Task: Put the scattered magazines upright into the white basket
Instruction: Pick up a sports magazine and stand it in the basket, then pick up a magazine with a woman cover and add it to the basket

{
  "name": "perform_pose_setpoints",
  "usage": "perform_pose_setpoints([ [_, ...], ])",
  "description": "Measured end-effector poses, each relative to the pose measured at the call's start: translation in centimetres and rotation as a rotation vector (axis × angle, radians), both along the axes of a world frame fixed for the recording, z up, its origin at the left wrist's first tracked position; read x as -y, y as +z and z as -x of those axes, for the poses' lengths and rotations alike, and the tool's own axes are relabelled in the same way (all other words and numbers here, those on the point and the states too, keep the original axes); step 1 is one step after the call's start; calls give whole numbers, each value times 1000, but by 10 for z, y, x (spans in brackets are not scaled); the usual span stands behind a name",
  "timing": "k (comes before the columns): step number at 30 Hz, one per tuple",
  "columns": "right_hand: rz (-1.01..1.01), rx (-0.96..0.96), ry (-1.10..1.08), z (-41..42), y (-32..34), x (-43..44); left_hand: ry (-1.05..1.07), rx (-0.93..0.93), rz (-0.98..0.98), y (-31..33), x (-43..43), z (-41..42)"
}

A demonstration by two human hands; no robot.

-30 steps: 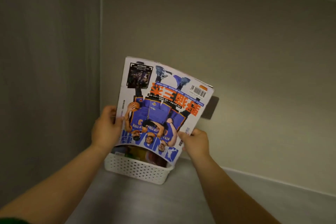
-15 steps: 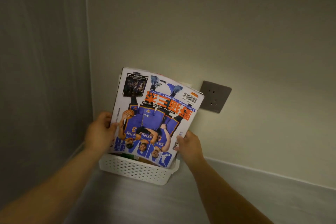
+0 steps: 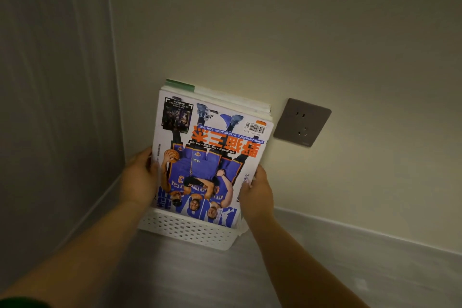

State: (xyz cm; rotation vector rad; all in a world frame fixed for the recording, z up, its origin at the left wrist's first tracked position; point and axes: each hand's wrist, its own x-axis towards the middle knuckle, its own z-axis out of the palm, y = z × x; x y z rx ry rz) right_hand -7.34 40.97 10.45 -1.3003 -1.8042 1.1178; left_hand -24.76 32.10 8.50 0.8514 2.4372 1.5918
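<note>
Against the corner where two plain walls meet, a white basket (image 3: 190, 231) sits on a grey wood-grain surface (image 3: 325, 270). The basket is low, rectangular plastic, and its front wall is pierced with rows of small round holes.

A glossy magazine (image 3: 207, 157) stands upright in the basket with its bottom edge hidden behind the front wall. It is upside down and its cover faces the viewer. The cover shows basketball players in blue jerseys reading "NEW YORK", one with the number 3, and one holding an orange ball. Large orange Chinese characters cross the cover. Beside them a blue strip reads "DONTE DIVINCENZO JALEN BRUNSON JOSH HART". Big blue letters, apparently "NBA", sit just above the basket rim. A barcode with an orange tab is at the corner farthest from the basket, on the right.

Behind it in the basket stand more magazines (image 3: 217, 97). Only their pale page edges and one green strip show above the front cover.

The left hand (image 3: 140, 177) grips the magazine's left edge above the basket, its fingers (image 3: 146, 155) curled round that edge. The right hand (image 3: 257, 192) holds the right edge above the basket's right end, with the thumb pressed on the cover.

On the wall above and to the right of the basket is a square grey-brown socket (image 3: 302, 122) with slots.
</note>
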Motion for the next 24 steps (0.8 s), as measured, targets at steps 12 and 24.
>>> perform_pose_setpoints([
  [12, 63, -50, 79, -25, -2, 3, -31, -108, 51, -2, 17, -35],
  [24, -100, 297, -127, -259, -47, 36, -450, 17, 44, -13, 41, -246],
])
